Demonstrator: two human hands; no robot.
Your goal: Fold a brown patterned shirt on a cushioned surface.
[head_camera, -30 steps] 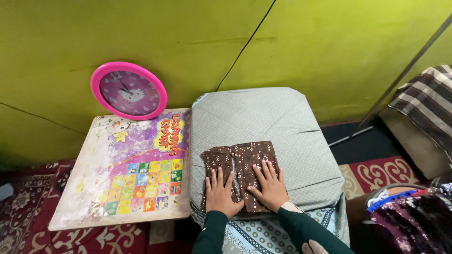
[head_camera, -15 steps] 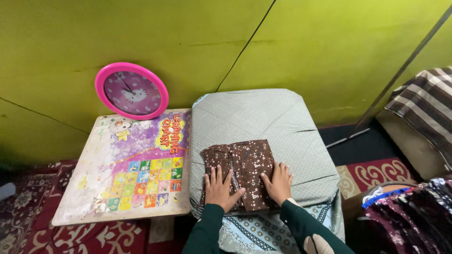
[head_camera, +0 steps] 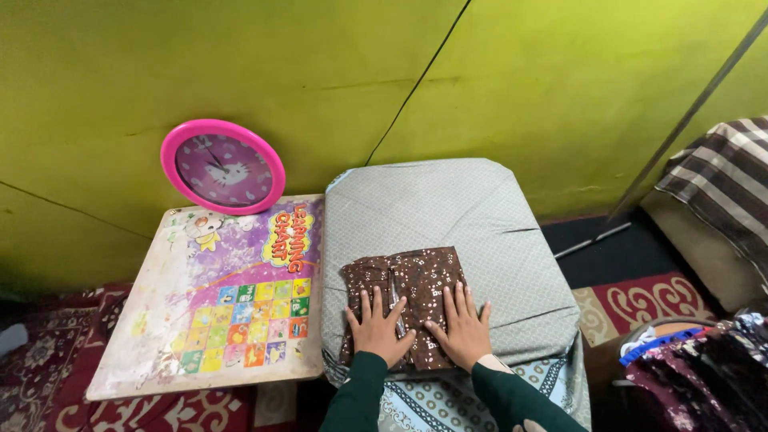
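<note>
— What is being handled, and where does it lie?

— A brown patterned cloth (head_camera: 404, 298), folded into a rough square, is spread on a grey-green padded worktop (head_camera: 448, 216), towards its near edge. Both hands are pressed flat on the cloth's near half, fingers spread: the left hand (head_camera: 378, 330) on the left part, the right hand (head_camera: 460, 328) on the right. Nothing is gripped by either (palms down, open).

— Has anything changed in the last second?

— The hands were set closer together and higher on the cloth a second ago; they have since been drawn apart and towards the near edge. The cloth itself has stayed in place, so it seems to be getting smoothed flat rather than moved.

— And around it?

— A colourful children's chart board (head_camera: 216, 304) lies just left of the worktop, a pink round clock (head_camera: 222, 166) leans on the yellow-green wall (head_camera: 560, 80) behind it, and striped fabric (head_camera: 720, 184) is seen far right.
</note>
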